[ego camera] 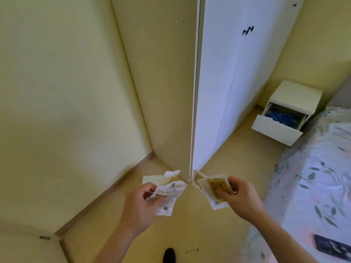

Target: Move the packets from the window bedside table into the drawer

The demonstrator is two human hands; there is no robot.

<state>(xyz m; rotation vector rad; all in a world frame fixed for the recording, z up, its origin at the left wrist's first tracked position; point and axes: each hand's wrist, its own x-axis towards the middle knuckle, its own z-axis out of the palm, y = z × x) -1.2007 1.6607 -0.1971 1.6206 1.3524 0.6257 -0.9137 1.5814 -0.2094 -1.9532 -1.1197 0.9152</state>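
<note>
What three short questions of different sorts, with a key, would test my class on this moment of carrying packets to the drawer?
1. True or false: the drawer of the bedside table is shut.
2. Multiple choice: the packets in the right hand show mostly A) yellow, B) red, C) black.
3. Fill in: the open drawer holds something ____ in colour.

Key
1. False: it stands pulled out.
2. A: the packets in that hand's grip show a yellow face; the left hand holds a paler bunch.
3. Blue: blue items lie inside; what they are cannot be told.
</note>
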